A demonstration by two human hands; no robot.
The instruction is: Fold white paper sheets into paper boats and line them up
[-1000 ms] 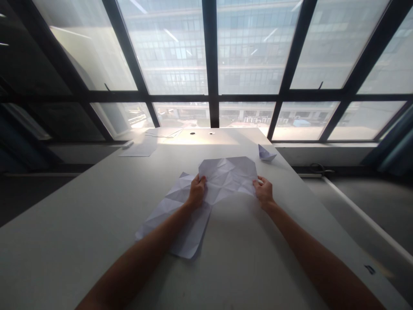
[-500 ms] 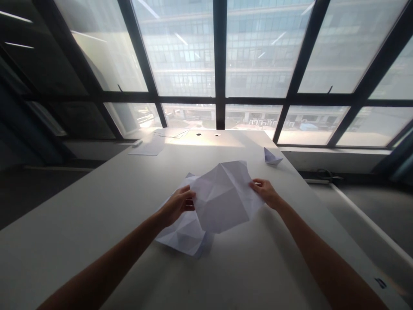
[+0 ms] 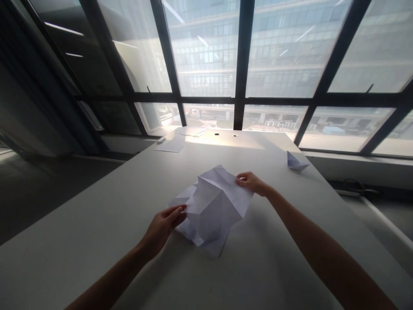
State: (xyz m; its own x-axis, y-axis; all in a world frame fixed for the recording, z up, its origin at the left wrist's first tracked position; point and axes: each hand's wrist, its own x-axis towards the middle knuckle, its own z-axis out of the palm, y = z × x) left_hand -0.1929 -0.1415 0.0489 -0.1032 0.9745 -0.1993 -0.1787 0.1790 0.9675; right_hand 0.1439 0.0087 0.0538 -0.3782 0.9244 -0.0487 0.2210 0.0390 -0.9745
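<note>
A large creased white paper sheet [image 3: 211,206] is lifted partly off the grey table [image 3: 97,224] in front of me, bent along its folds. My left hand [image 3: 163,226] pinches its near left edge. My right hand [image 3: 250,181] pinches its far right corner. Both hands are closed on the sheet, and its lower tip touches the tabletop.
A small folded paper boat [image 3: 295,162] sits near the table's right edge. Flat paper sheets [image 3: 176,144] lie at the far left end by the window. Two dark holes [image 3: 226,135] mark the far middle of the table. Large windows [image 3: 290,51] stand behind.
The sheet has been folded toward me and lifted from lying spread out. My left hand moved nearer and lower, my right hand moved left. The view shifted left.
</note>
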